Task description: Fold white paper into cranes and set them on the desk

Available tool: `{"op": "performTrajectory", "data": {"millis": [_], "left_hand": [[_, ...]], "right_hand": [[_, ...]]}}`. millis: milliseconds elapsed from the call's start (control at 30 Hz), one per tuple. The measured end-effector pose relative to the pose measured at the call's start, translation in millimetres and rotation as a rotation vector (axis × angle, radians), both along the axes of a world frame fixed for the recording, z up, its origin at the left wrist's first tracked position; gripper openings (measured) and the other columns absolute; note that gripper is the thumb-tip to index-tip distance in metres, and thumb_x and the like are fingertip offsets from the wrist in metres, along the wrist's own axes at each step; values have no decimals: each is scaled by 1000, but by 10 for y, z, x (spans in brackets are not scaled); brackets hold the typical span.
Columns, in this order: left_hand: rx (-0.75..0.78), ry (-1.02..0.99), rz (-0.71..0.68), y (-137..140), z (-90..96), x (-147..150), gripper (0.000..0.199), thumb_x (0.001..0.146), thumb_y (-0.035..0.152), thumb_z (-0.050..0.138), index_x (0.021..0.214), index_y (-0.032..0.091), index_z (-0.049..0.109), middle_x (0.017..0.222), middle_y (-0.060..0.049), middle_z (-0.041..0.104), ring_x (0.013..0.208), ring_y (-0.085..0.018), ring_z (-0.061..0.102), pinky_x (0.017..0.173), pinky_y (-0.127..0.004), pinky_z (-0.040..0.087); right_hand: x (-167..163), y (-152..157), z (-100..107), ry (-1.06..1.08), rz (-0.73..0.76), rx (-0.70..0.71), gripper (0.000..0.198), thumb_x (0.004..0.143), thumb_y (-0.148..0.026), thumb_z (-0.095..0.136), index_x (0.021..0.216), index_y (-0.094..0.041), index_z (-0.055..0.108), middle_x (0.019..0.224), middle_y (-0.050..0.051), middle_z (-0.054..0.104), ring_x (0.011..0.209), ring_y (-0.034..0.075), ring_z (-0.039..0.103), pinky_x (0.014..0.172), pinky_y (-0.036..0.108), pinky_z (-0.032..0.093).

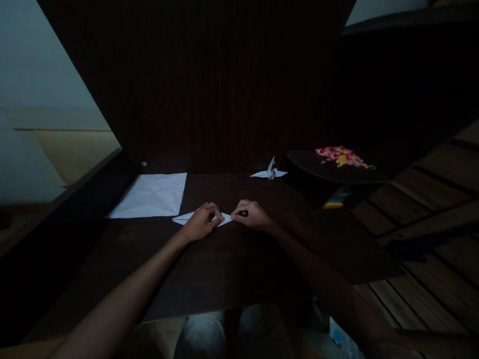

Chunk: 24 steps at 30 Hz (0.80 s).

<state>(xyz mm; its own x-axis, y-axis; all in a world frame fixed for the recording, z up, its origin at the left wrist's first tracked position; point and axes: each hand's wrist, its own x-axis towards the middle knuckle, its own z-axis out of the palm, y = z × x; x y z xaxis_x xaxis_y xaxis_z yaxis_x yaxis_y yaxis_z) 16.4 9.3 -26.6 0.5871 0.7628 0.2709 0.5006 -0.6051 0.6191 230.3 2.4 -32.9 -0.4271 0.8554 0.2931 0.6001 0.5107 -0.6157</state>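
A long, narrow piece of folded white paper (pixel 184 218) lies flat on the dark table, pointed at both ends. My left hand (pixel 204 219) rests over its middle, fingers curled and pressed on it. At its right tip my right hand (pixel 251 214) pinches the paper between thumb and fingers. Left of and behind it lies a larger white paper sheet (pixel 153 195) with crease lines. Toward the back stands a finished white paper crane (pixel 270 173). My left hand hides part of the folded paper.
The dark wooden table (pixel 194 279) meets an upright back panel (pixel 224 89). A raised side board (pixel 67 209) borders the left. On the right, a rounded shelf (pixel 307 162) carries a heap of small colourful pieces (pixel 342 156). Slatted wood (pixel 415 299) lies farther right.
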Motion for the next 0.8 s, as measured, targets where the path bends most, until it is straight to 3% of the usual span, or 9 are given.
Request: {"op": "performTrajectory", "data": {"millis": [567, 800], "left_hand": [[13, -21, -6, 2, -30, 7, 10, 80, 23, 55, 75, 17, 61, 83, -4, 60, 74, -16, 53, 68, -27, 41], [24, 35, 115, -35, -46, 110, 19, 80, 35, 59, 73, 18, 62, 83, -4, 59, 84, -20, 55, 77, -33, 41]], "right_hand": [[-27, -3, 10, 21, -27, -53, 9, 73, -19, 67, 77, -17, 74, 71, 3, 60, 63, 11, 51, 60, 23, 40], [-30, 16, -5, 33, -44, -77, 8, 71, -18, 67, 76, -17, 74, 69, 2, 59, 61, 10, 50, 58, 22, 39]]}}
